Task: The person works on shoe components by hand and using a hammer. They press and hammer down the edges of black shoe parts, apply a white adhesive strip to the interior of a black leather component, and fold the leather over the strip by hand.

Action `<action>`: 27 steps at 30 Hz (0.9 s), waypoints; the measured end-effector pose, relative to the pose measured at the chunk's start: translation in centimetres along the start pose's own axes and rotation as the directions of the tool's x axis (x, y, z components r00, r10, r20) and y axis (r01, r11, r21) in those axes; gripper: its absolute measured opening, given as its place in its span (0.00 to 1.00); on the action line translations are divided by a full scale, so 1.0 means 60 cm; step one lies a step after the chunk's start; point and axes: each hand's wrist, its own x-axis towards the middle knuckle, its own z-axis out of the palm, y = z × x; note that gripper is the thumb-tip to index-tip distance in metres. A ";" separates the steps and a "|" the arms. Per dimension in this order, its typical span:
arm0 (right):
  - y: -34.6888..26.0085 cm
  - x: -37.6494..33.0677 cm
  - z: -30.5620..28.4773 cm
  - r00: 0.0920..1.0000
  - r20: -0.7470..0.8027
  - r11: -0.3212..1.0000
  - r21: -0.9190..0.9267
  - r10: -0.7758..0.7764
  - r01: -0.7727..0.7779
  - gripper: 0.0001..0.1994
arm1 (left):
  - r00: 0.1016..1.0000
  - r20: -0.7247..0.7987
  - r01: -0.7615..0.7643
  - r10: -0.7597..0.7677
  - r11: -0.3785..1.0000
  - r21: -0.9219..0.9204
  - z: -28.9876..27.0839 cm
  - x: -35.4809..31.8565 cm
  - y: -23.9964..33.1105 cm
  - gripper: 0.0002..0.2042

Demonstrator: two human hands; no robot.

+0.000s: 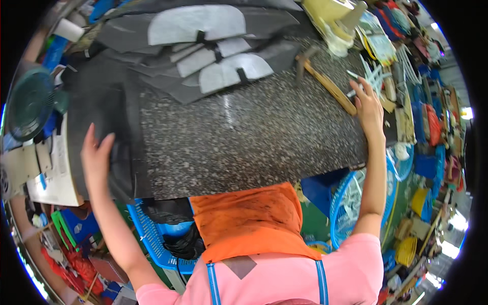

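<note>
My left hand is over a black sheet at the left of the speckled stone tabletop, thumb and fingers apart and nothing in them. On the right, my right hand is beside the handle end of a wooden-handled hammer. Its fingers are spread near a bunch of thin white strips; they do not appear to grip any. Toward the back lie black flat pieces with pale backing, among them a large half-round piece and a smaller one.
A pale yellow container stands at the back right. Below the table's front edge are a blue basket with black material and a round blue basket of pale pieces. A green round fan-like object is at the far left.
</note>
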 end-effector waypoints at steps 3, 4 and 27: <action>0.065 -0.003 0.051 0.986 -0.101 0.972 0.179 -0.132 0.149 0.10 | 0.709 -0.297 -0.368 0.640 0.695 0.618 0.079 0.006 0.079 0.37; 0.065 -0.002 0.063 0.985 -0.113 0.972 0.181 -0.130 0.149 0.10 | 0.634 -0.310 -0.542 0.709 0.692 0.476 0.101 -0.007 0.147 0.36; -0.329 -0.077 -0.118 0.806 -0.175 0.120 0.950 -0.566 0.290 0.11 | 0.801 0.536 0.290 0.267 0.611 -0.737 0.134 -0.318 0.187 0.20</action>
